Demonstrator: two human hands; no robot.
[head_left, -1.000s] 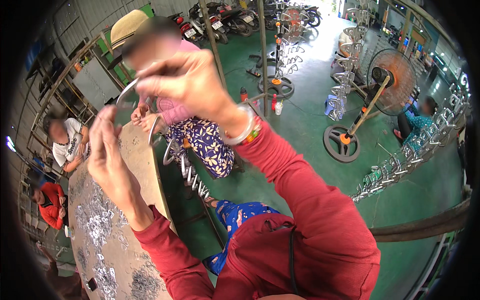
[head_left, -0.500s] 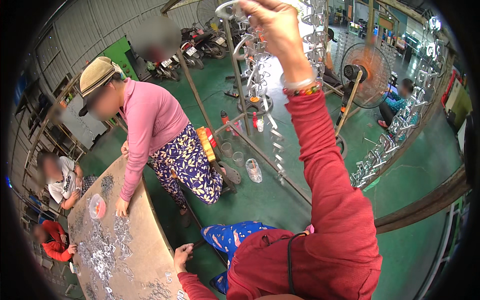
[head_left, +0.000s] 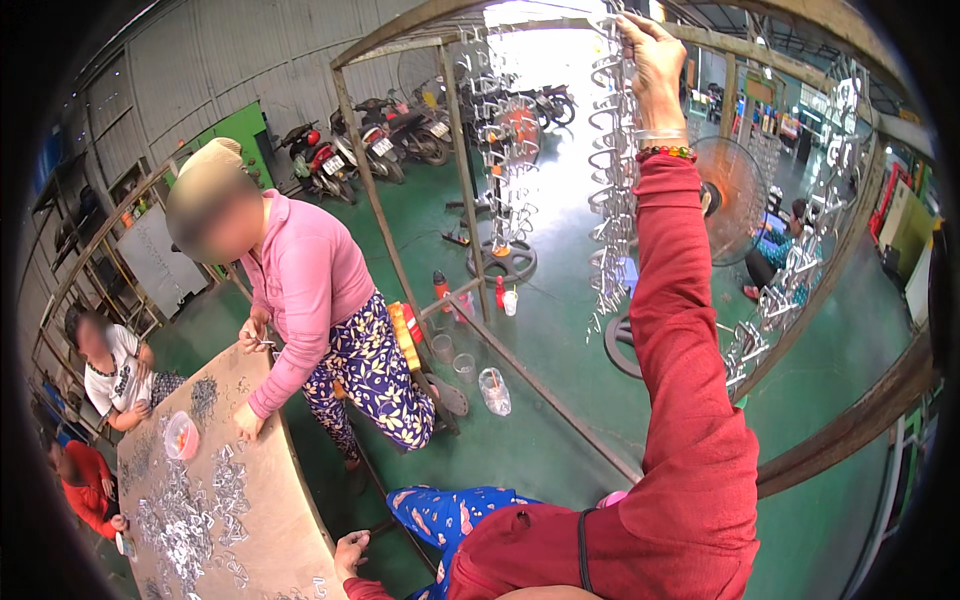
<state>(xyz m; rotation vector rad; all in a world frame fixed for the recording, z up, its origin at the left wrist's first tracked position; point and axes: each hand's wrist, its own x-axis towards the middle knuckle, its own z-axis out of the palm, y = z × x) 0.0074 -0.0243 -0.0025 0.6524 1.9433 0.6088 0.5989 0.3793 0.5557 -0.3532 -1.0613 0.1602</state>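
My right arm is raised high, and my right hand pinches the top of a hanging strand of metal hooks beside the upper bar of a rusty metal frame. The strand drops straight down in linked rows of silvery pieces. Low in the view, my left hand rests by the table's edge with fingers loosely bent and nothing visible in it. Loose metal hooks lie heaped on the brown table beyond it.
More strands hang at the frame's middle and right side. A person in pink leans over the table, with two seated people further left. A fan, plastic cups and parked motorbikes stand beyond.
My right hand has moved right, bringing the strand to the frame's upper bar, where it now hangs straight. The person in pink has lifted one hand with small metal pieces.
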